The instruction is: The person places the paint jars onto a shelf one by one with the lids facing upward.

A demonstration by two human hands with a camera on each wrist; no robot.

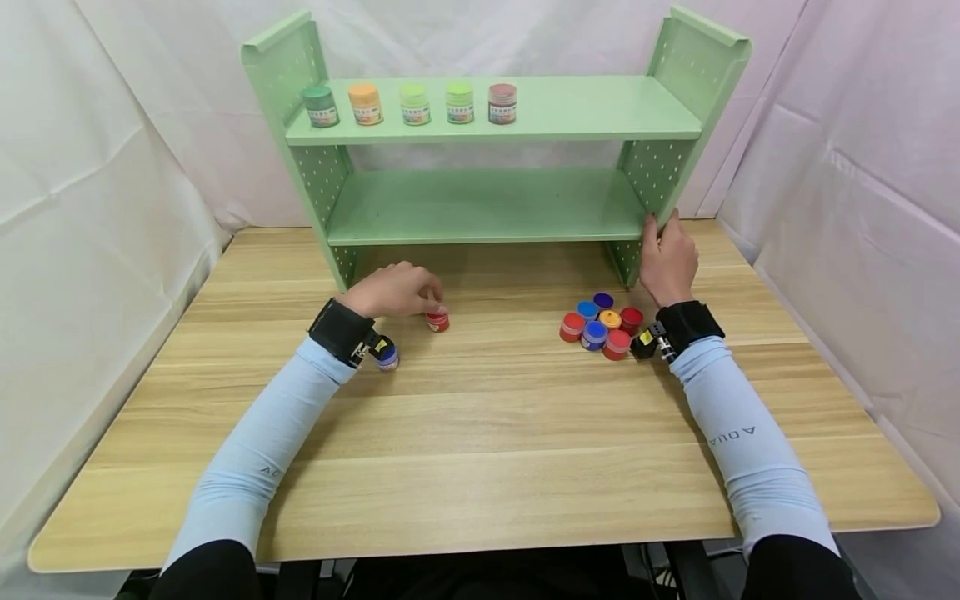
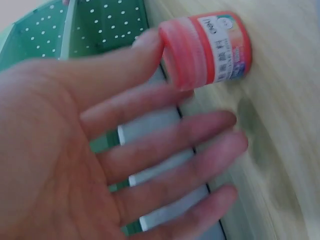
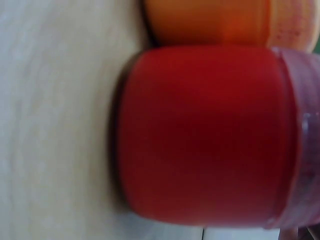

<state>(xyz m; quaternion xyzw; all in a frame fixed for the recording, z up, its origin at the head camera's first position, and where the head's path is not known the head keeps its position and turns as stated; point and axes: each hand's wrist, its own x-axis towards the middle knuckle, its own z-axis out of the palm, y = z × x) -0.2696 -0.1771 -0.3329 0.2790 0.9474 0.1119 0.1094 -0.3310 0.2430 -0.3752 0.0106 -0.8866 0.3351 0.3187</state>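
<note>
My left hand [image 1: 397,290] pinches the lid of a red paint jar [image 2: 210,50] between thumb and index finger. The other fingers stretch out past it. In the head view this red jar [image 1: 438,322] is low over the table, left of centre; whether it touches the wood I cannot tell. Close to my left wrist stands a blue-lidded jar [image 1: 387,360]. My right hand [image 1: 667,260] grips the right side panel of the green shelf [image 1: 487,204], thumb in front and fingers around the edge. A red jar [image 3: 205,135] fills the right wrist view, beside an orange one [image 3: 215,20].
On the upper board, toward the left, several jars line up: dark green [image 1: 321,107], orange [image 1: 366,104], two light green and a brownish red one [image 1: 502,104]. A cluster of red, blue, purple and yellow jars [image 1: 595,335] stands on the table [image 1: 480,467] near my right wrist.
</note>
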